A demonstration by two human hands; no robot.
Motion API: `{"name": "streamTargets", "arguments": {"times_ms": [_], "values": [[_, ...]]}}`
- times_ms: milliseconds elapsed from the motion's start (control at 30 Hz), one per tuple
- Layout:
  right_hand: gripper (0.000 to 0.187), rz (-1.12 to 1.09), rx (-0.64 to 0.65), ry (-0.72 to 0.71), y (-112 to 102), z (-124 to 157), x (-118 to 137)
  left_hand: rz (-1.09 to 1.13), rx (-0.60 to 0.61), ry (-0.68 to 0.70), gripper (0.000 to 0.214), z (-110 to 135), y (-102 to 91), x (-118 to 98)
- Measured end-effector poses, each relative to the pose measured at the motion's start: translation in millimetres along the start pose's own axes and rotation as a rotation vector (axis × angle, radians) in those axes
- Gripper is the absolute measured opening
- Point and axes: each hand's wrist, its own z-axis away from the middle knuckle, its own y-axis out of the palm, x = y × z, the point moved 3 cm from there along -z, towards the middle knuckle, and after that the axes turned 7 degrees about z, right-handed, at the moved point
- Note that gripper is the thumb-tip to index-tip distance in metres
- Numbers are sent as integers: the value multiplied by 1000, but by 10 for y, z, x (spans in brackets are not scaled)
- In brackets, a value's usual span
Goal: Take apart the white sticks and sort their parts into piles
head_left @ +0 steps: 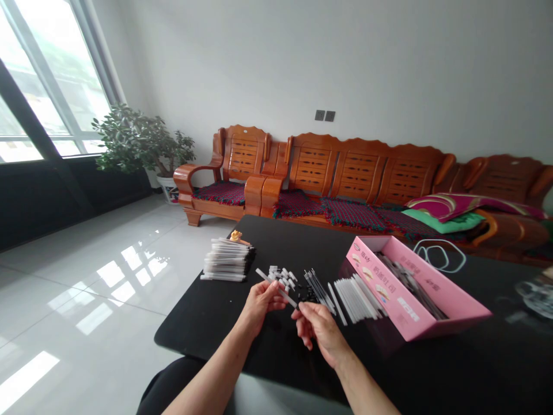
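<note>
My left hand (pixel 262 300) is closed around a translucent white pen barrel (pixel 287 297), which slants down toward the right. At the barrel's lower end the fingertips of my right hand (pixel 317 323) are pinched together; a tiny dark bit shows there, too small to name. Just beyond the hands lie a loose pile of white pen caps (pixel 283 275) and several small black parts (pixel 306 293). Thin dark pen refills (pixel 317 288) lie beside these. Further right, more white barrels (pixel 356 297) are spread in a row.
A stack of white pens with black ends (pixel 227 260) lies at the table's left edge, a small yellow figurine (pixel 235 236) behind it. A pink box (pixel 400 288) holding dark sticks stands on the right. Beyond the black table (pixel 207 323) is a wooden sofa (pixel 337 173).
</note>
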Motion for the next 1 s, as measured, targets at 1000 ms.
{"name": "streamTargets", "arguments": {"times_ms": [1000], "values": [[47,-6,24,63,30,16,-16,-27,-13,13,37,11,-2,2]]}}
